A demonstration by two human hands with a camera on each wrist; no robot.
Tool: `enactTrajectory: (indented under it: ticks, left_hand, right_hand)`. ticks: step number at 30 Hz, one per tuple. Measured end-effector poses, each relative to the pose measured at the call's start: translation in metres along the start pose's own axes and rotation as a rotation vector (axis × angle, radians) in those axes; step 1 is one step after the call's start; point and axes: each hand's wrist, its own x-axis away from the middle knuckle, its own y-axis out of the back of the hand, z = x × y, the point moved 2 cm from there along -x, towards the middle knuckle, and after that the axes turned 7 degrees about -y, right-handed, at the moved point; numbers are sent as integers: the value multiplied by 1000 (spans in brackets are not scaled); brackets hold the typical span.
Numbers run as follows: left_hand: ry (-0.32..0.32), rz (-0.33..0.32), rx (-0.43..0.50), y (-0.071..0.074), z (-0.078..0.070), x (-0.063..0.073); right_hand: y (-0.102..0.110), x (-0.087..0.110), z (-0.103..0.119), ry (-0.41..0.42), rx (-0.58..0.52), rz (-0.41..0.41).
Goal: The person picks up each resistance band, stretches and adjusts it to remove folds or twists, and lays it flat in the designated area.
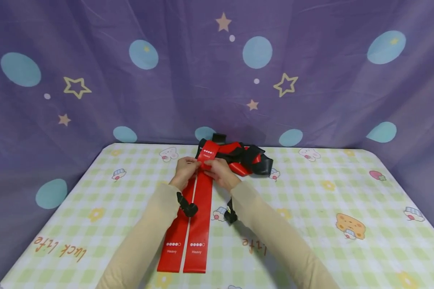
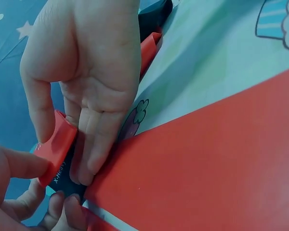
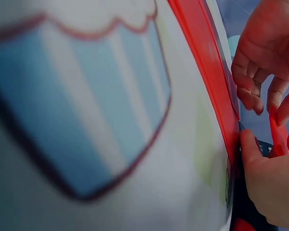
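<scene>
Left hand (image 1: 184, 171) and right hand (image 1: 221, 172) pinch the red band (image 1: 207, 157) at opposite edges, fingertips closed. It extends just beyond them, long axis running near to far, between both hands.

A checked table (image 1: 347, 188) bears red and black bands (image 1: 199, 220).

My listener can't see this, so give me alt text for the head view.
A person's left hand and right hand pinch a red band; two red strips marked Heavy stretch toward the viewer across a checked tablecloth. A red and black tangle lies beyond the right hand.
</scene>
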Motion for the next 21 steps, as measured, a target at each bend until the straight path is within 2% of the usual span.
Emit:
enactTrajectory:
  ticks: [5,13,17,21]
  left_hand:
    - [6,13,6,-2,-1,-1]
    - [-45,20,-24,-6,-7,-3]
    - [-16,27,9,-4,-5,-2]
    - [-23,40,77,-1,-4,0]
  right_hand:
    - [2,-3,5,1,20,27]
    - [5,-8,10,60,37,39]
    - [3,-9,9,51,70,35]
    - [2,-9,7,36,93,17]
